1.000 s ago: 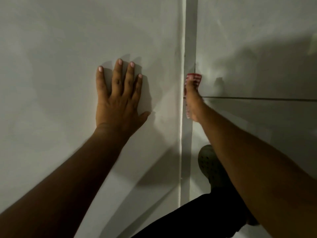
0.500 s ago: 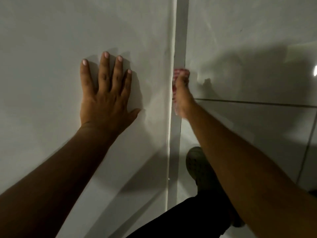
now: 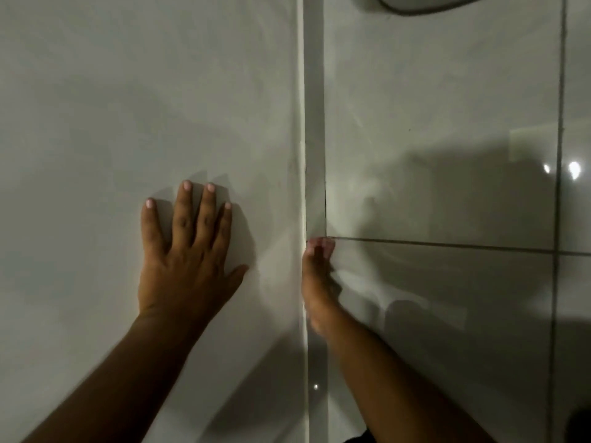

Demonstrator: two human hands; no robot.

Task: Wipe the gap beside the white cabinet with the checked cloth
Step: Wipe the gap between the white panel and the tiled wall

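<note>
The white cabinet (image 3: 128, 107) fills the left half of the view. My left hand (image 3: 185, 251) lies flat on its face, fingers spread, holding nothing. A narrow vertical gap (image 3: 315, 123) runs between the cabinet's right edge and the tiled wall. My right hand (image 3: 318, 282) is edge-on inside that gap, level with a horizontal grout line. It is shut on the red-and-white checked cloth (image 3: 321, 243), of which only a blurred strip shows at the fingertips. The remainder of the cloth is hidden by the hand.
Glossy pale wall tiles (image 3: 447, 155) with dark grout lines stand right of the gap. A white curved fixture (image 3: 425, 3) shows at the top edge. My dark trouser leg (image 3: 361, 438) is at the bottom.
The view has tilted upward, so both hands sit lower in the frame and the shoe is out of sight. My right hand stays in the gap with the cloth; my left hand stays flat.
</note>
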